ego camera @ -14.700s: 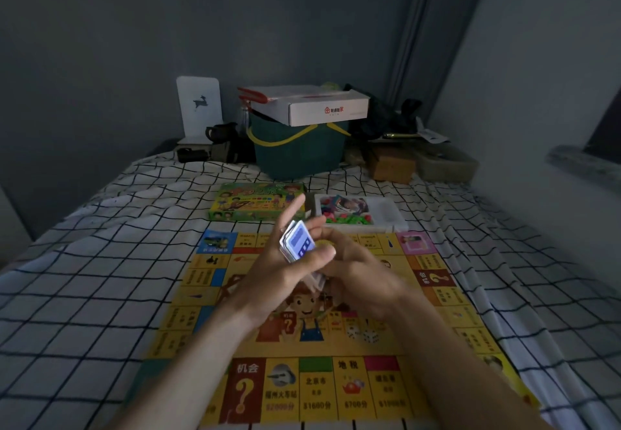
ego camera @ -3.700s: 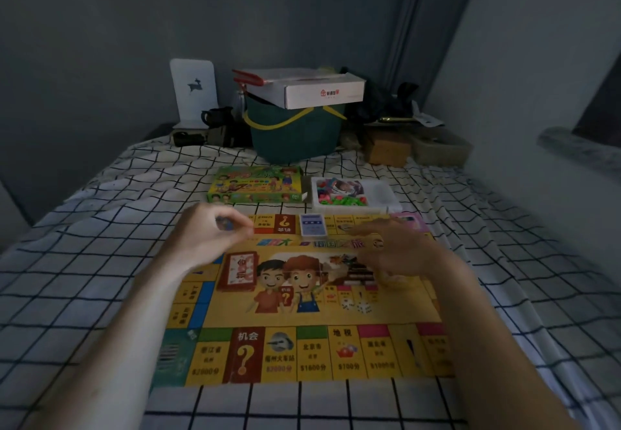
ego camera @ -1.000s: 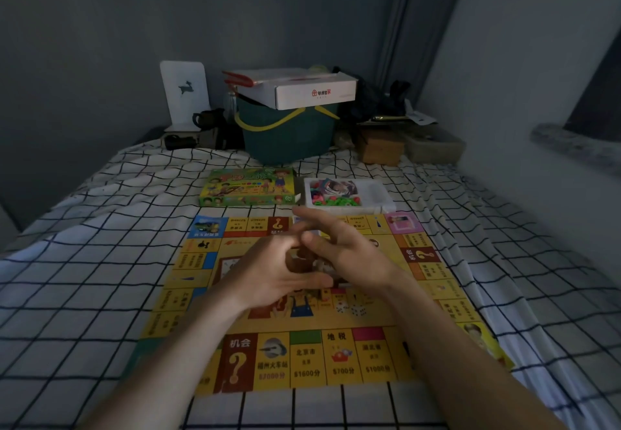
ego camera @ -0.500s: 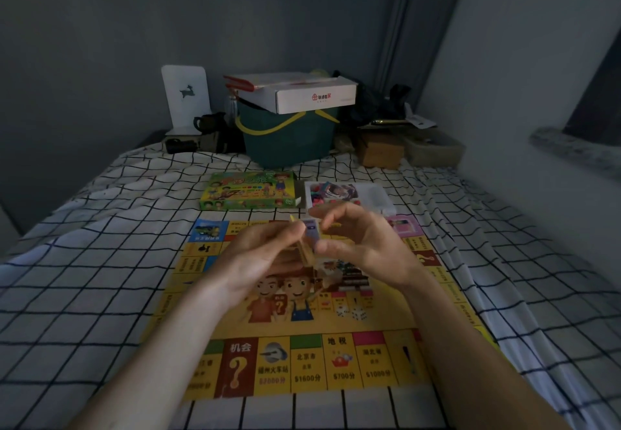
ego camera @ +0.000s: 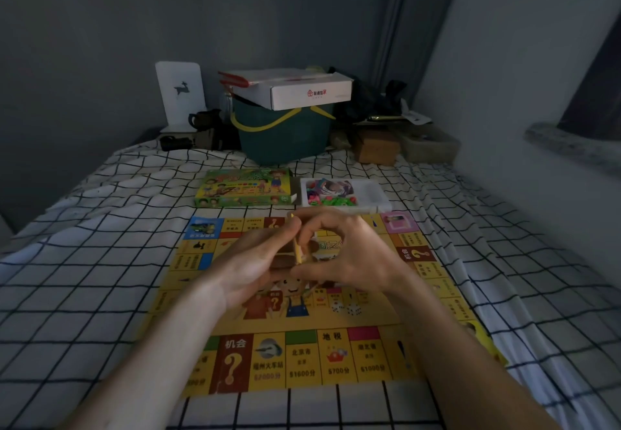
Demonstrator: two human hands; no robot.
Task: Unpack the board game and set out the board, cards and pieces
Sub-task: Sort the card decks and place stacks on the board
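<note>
**Both hands pinch a small card stack over the board**

Left hand (ego camera: 250, 263) and right hand (ego camera: 349, 255) meet mid-air above the middle of the board (ego camera: 302, 359). Between them a thin stack of cards (ego camera: 297, 251) stands on edge, yellow edge showing. Left fingers (ego camera: 285, 233) are closed on the stack from the left; the right thumb and forefinger are curled round it from the right. Both hands grip the cards.

Handling, as a guess: cards light, thin, bendy, faces probably slick, so the stack can fan or slide apart if squeezed loosely. Best held by the long edges with thumb opposite fingers, squared up before setting down. No fragility worry beyond bent corners.

Board lies flat and open on the checked bed (ego camera: 100, 278). It looks like thin paper on soft bedding, so it may crease or shift if pressed on.

Around: two dice (ego camera: 346, 308) sit on the board just near of the hands. Green game box (ego camera: 243, 191) lies beyond the board's far edge, left. White tray (ego camera: 373, 194) with coloured pieces (ego camera: 332, 199) sits right of it, pieces not yet set out. Far end of the bed: teal bucket (ego camera: 285, 134) with a white carton (ego camera: 302, 88) on top, clutter beside it, well apart.

Nothing blocks the board's centre except the dice; avoid dropping cards on them.
</note>
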